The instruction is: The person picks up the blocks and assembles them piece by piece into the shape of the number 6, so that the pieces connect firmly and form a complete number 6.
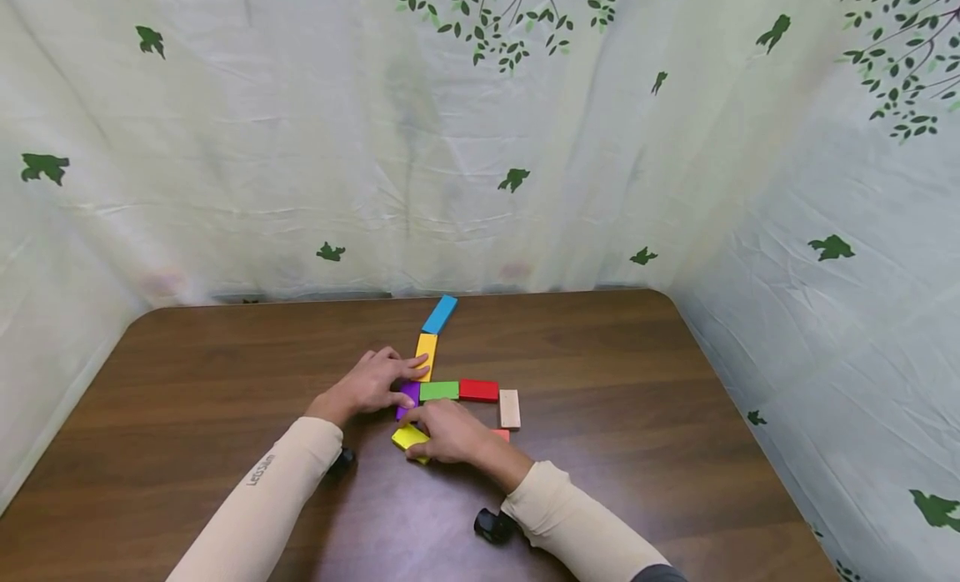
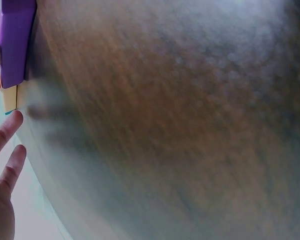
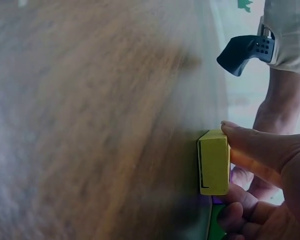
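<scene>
My right hand (image 1: 455,433) pinches a yellow block (image 1: 406,438) between thumb and fingers at the near end of the row; the right wrist view shows the yellow block (image 3: 215,165) end-on. My left hand (image 1: 367,384) lies just beyond, its thumb touching a purple block (image 1: 402,413) and its fingertips reaching onto an orange-yellow block (image 1: 428,345). In the left wrist view, the purple block (image 2: 16,42) stands at the upper left and the left fingers (image 2: 7,132) are extended. A green block (image 1: 439,391) meets the purple one's right side.
A red block (image 1: 478,390) continues right from the green one, followed by a light wood block (image 1: 509,409). A pinkish-red block (image 1: 502,434) is partly hidden behind my right wrist. A blue block (image 1: 439,314) lies near the far edge of the brown table (image 1: 600,357).
</scene>
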Demonstrator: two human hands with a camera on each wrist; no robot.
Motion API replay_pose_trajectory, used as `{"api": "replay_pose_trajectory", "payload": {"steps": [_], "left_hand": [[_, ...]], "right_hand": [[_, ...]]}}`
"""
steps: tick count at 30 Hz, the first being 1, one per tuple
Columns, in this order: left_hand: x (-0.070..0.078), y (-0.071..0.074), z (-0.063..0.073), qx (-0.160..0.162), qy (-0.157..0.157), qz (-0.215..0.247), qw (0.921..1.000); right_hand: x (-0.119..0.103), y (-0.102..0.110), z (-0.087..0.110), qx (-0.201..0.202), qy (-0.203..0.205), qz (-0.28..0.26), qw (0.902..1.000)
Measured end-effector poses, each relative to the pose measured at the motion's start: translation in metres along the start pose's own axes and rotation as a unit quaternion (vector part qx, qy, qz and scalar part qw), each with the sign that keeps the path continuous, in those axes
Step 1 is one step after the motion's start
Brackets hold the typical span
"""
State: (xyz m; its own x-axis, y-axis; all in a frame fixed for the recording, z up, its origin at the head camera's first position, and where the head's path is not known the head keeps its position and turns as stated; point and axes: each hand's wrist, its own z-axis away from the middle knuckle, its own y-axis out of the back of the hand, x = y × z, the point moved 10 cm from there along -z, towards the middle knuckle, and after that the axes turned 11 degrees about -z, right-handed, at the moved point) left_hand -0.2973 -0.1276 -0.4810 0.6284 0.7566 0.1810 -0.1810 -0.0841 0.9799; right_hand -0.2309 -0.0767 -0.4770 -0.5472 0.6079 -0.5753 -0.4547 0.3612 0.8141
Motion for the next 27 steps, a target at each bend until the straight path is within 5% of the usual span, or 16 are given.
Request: {"api": "replay_pose_trajectory", "payload": {"steps": [27], "left_hand": [[0.0078, 0.0018, 0.0012, 0.017, -0.005, -0.011, 0.9998]], "right_hand": [[0.0026, -0.002, 0.0039, 0.02, 0.005, 0.007, 0.9998]]}}
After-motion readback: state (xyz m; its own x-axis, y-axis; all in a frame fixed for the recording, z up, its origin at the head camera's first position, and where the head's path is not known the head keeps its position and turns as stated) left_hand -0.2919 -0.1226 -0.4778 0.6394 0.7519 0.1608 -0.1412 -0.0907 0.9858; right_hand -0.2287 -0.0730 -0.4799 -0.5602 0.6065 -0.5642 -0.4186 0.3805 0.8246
